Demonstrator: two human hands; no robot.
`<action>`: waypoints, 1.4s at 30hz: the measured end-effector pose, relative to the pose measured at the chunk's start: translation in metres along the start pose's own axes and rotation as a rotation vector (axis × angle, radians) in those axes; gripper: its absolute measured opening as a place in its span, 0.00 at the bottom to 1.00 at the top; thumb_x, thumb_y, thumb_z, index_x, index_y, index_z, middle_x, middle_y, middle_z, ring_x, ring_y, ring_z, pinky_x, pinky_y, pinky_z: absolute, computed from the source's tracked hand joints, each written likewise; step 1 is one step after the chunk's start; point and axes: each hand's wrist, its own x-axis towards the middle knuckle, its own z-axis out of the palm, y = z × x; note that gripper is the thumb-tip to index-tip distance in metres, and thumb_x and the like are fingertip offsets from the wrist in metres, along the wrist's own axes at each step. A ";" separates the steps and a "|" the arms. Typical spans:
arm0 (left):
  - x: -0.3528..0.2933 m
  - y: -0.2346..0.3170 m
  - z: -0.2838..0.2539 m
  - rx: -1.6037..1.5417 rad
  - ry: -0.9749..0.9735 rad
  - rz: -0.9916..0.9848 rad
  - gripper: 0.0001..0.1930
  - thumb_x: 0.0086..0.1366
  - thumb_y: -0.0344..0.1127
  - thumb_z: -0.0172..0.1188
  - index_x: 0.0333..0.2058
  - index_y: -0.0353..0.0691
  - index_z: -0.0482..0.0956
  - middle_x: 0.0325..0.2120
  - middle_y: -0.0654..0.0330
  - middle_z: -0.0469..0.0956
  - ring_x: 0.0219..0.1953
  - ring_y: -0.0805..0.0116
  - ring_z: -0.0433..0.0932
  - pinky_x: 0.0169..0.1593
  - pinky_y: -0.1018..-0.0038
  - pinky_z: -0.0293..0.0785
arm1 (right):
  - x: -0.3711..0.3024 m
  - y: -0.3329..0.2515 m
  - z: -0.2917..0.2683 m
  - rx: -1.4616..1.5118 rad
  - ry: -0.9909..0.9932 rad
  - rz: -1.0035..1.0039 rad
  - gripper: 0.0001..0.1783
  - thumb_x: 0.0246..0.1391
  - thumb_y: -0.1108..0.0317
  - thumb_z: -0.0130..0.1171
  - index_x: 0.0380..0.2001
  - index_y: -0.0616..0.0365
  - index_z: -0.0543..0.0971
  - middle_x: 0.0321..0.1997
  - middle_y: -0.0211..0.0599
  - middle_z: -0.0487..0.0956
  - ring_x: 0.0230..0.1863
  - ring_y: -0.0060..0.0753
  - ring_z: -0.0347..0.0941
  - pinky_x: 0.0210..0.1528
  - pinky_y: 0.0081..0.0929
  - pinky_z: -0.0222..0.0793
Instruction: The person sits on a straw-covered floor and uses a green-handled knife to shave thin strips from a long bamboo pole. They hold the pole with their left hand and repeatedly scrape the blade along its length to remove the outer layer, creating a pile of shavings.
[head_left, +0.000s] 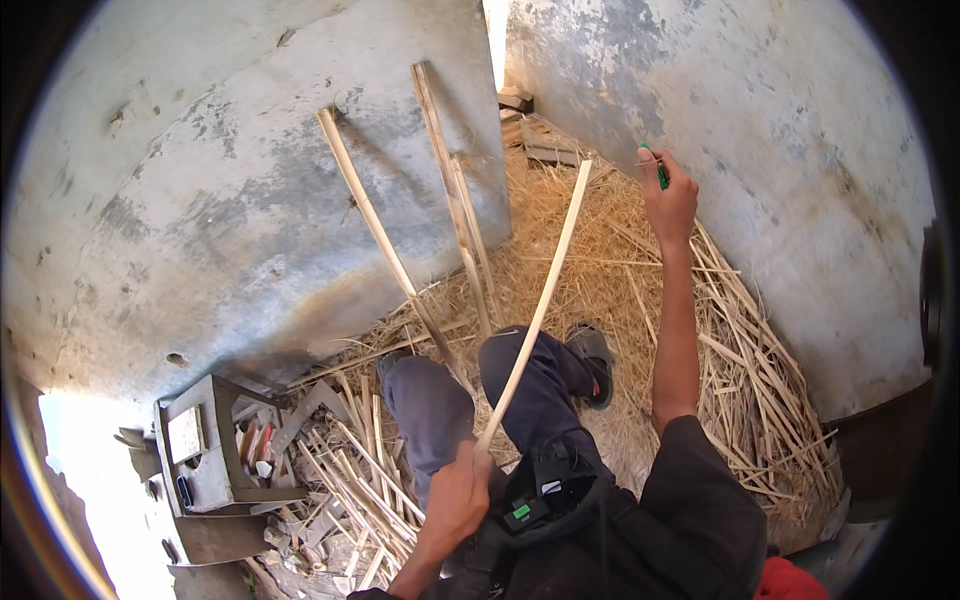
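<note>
One left hand (460, 503) gripped long, pale, slender wooden strip (542, 304) low down, axis running between twelve and one o'clock; right hand (674, 196), nearer strip's tip, apart at three o'clock, clutched small green tool (662, 178).

Between the raised bare right hand (671, 202) and the long, pale, flat wooden strip (544, 298) lies open air where fingers could pass. Leftward of the strip, three tall tan wooden poles (368, 203) leaning on the patchy grey plaster wall (230, 220) block passage.
</note>
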 end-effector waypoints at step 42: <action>0.057 0.047 -0.002 -0.032 0.264 0.106 0.21 0.71 0.50 0.73 0.39 0.36 0.80 0.20 0.46 0.79 0.26 0.38 0.83 0.31 0.55 0.75 | -0.169 -0.086 -0.014 1.257 -0.922 0.390 0.14 0.64 0.71 0.74 0.50 0.64 0.85 0.42 0.36 0.89 0.45 0.27 0.87 0.51 0.27 0.82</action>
